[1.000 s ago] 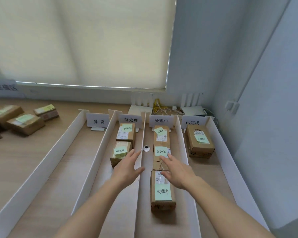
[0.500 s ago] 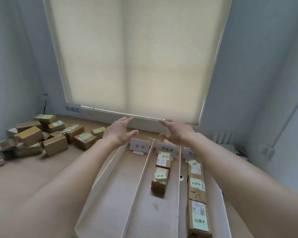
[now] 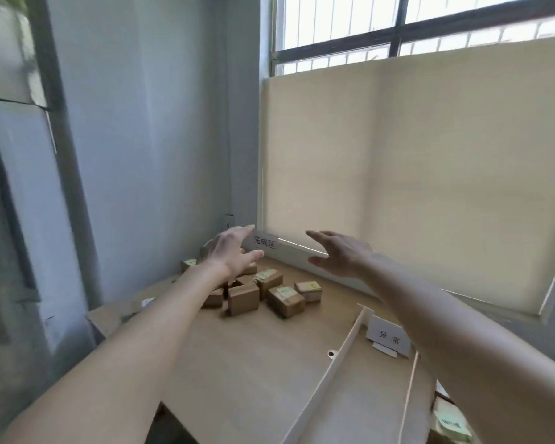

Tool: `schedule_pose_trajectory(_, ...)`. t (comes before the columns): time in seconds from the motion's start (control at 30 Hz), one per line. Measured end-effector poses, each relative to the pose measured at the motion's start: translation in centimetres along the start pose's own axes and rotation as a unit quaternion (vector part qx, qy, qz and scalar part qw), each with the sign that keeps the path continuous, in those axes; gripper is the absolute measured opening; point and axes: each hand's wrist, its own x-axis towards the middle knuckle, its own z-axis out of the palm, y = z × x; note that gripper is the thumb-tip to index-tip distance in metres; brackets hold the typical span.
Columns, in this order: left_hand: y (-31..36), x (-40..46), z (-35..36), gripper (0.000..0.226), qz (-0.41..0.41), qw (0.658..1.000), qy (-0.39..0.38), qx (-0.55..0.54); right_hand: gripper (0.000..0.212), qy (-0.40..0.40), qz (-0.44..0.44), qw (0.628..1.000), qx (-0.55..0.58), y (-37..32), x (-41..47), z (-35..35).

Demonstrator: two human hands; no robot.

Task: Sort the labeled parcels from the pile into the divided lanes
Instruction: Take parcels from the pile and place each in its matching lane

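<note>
Cardboard parcels (image 3: 257, 293) piled far left on tabletop (image 3: 257, 363). Left hand (image 3: 229, 253), right hand (image 3: 338, 256): each grip spread, empty. Take one parcel, label up.

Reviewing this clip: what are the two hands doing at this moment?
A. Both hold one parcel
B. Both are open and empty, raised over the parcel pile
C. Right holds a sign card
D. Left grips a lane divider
B: the left hand and right hand have fingers spread and hold nothing, above the parcel pile.

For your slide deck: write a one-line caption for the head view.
Both open hands, left and right, reach toward the parcel pile beside the lanes.
</note>
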Motion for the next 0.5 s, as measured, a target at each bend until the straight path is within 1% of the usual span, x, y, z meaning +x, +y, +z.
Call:
schedule_pose_trajectory(0.13,-7.1,-1.6,-3.2,0.069,-0.058,0.997,0.019,0.041,0.068,0.004,-0.070,0.998,0.001,-7.6,4.8,1.9)
schedule_pose_trajectory(0.23,-12.4,-2.5,-4.8,0.070,-0.095,0.995,0.023,0.034,0.066,0.001,-0.115,0.993,0.003,-12.3,8.3,3.8)
schedule_pose_trajectory(0.37,-18.8,-3.0,-6.2,0.074,-0.140,0.989,0.021,0.041,0.064,-0.007,-0.145,0.989,0.013,-17.0,12.6,5.8)
schedule_pose_trajectory(0.5,-24.3,-1.9,-6.9,0.073,-0.159,0.986,0.028,0.040,0.062,-0.013,-0.165,0.986,0.021,-21.2,17.0,7.5)
